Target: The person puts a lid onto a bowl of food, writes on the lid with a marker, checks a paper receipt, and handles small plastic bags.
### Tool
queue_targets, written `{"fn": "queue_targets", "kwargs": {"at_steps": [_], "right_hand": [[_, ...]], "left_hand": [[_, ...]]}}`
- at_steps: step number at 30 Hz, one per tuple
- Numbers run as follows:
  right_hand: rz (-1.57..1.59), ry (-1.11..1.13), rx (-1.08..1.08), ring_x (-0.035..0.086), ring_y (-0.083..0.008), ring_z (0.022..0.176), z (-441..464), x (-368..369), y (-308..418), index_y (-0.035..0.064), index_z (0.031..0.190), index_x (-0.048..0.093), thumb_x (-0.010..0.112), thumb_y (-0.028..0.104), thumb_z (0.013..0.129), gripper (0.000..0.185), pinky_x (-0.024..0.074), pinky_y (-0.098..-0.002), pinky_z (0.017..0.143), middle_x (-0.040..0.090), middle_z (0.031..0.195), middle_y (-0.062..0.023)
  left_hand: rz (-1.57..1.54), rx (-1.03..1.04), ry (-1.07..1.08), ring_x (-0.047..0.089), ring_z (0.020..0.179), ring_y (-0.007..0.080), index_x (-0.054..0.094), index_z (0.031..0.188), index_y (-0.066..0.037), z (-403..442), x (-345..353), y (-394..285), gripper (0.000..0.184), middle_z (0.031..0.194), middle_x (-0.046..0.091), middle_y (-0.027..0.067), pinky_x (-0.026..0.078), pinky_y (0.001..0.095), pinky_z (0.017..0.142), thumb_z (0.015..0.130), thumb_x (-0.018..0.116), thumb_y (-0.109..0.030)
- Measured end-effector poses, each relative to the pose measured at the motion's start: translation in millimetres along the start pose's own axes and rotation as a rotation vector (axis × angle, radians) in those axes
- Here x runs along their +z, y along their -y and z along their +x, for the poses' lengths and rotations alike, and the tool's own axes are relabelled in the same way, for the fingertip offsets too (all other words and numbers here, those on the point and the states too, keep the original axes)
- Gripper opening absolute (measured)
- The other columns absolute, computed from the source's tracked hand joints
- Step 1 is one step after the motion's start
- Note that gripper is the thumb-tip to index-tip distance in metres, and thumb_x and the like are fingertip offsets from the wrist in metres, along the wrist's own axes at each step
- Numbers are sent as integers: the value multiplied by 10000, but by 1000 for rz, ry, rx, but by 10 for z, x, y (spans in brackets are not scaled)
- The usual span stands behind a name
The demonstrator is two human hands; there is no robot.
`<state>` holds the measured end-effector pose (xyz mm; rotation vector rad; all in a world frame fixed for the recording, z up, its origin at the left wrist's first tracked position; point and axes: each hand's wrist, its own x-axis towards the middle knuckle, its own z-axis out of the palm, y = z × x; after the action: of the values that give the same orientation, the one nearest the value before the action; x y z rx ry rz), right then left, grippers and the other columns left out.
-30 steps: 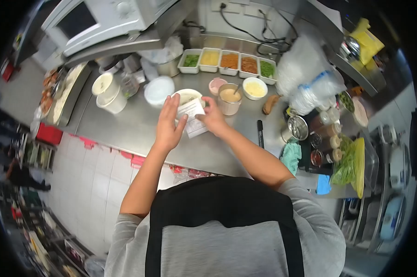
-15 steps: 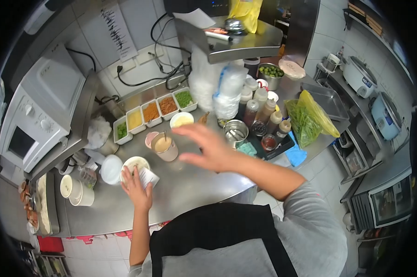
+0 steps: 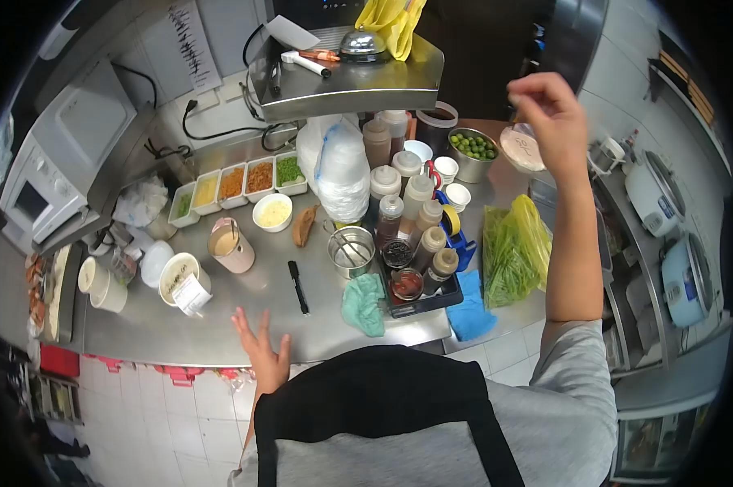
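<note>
My left hand [image 3: 262,351] is open with fingers spread, near the counter's front edge, holding nothing. Raised at the right, my right hand [image 3: 551,118] has its fingers curled to the thumb in a pinch; anything between them is too small to make out. Near it are a round pinkish lid-like item [image 3: 522,148] with writing on it and a metal pot of green limes [image 3: 473,154]. A white paper bowl [image 3: 179,276] with a white label [image 3: 191,295] on its side stands to the left of my left hand. A black marker [image 3: 298,286] lies on the counter.
Along the wall stand several white tubs of toppings [image 3: 233,183]. A pink cup [image 3: 231,246] and a bowl of pale yellow shreds [image 3: 273,213] sit before them. Squeeze bottles crowd a black tray [image 3: 425,302]. A metal shelf [image 3: 350,89] overhangs the counter; bagged greens [image 3: 504,260] lie right.
My left hand has let go of the labelled bowl and drawn back toward me. My right hand has swung up and right, its fingers now curled together. The view has shifted right.
</note>
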<state>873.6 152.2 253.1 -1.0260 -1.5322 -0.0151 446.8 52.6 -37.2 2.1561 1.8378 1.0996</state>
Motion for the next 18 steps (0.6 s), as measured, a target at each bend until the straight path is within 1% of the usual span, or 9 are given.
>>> {"fn": "queue_targets", "kwargs": {"at_steps": [1,3,5,7,9,12,15,16,18], "right_hand": [[-150,156,3,552,-80,713,16,-25,-176,22,864,652,635,-26,754,122,471,-230,664,591,794,-12],[-211,512,149,565,-95,702,-26,59,-309,21,872,657,653,-1,749,125,481,-250,661,606,773,-36],[-145,618,84,577,-125,671,-137,336,-529,19,876,662,677,48,750,129,485,-263,650,613,746,-65],[-11,600,-42,598,-149,664,-298,736,-552,29,904,663,690,90,755,163,482,-274,628,624,746,-91],[48,503,-8,584,-115,645,-391,1100,-388,17,872,660,703,142,772,165,474,-260,614,635,764,-67],[-127,312,-26,599,-131,620,-366,1512,-337,20,864,657,699,190,779,194,469,-268,595,621,717,-72],[-65,218,-66,598,-304,627,-366,1806,-428,2,869,619,675,253,771,275,474,-370,612,625,749,-130],[9,158,-93,606,-244,591,-384,1833,-388,-8,868,587,621,194,833,208,485,-333,592,613,700,-106],[377,118,134,610,-189,616,-484,1916,-291,-4,883,563,571,163,877,167,491,-299,596,610,718,-89]], "left_hand": [[-15,5,23,101,1354,456,472,1282,-95,-61,51,-79,593,1482,126,213,172,517,1070,723,670,-117],[4,11,39,118,1346,467,527,1225,-96,-105,59,-242,548,1473,152,216,192,517,1062,703,691,-128],[36,12,53,126,1342,473,543,1210,-101,-125,58,-341,534,1469,165,215,199,520,1058,699,695,-130],[43,-7,35,131,1341,473,556,1197,-103,-131,49,-395,519,1467,171,215,205,520,1056,698,696,-131],[54,-20,20,135,1341,470,564,1189,-105,-139,27,-437,509,1466,175,214,210,518,1054,698,696,-132],[67,-18,7,138,1344,461,559,1197,-104,-71,17,-500,515,1465,177,213,215,510,1056,701,696,-133],[14,0,0,148,1345,447,497,1256,-92,90,58,-546,584,1455,194,217,214,500,1064,709,699,-136],[-43,8,-7,156,1345,438,453,1296,-85,223,100,-580,634,1446,206,220,214,495,1068,714,700,-136],[-294,36,-12,206,1332,413,331,1365,-68,643,261,-654,750,1422,240,227,223,468,1074,719,705,-138]]}}
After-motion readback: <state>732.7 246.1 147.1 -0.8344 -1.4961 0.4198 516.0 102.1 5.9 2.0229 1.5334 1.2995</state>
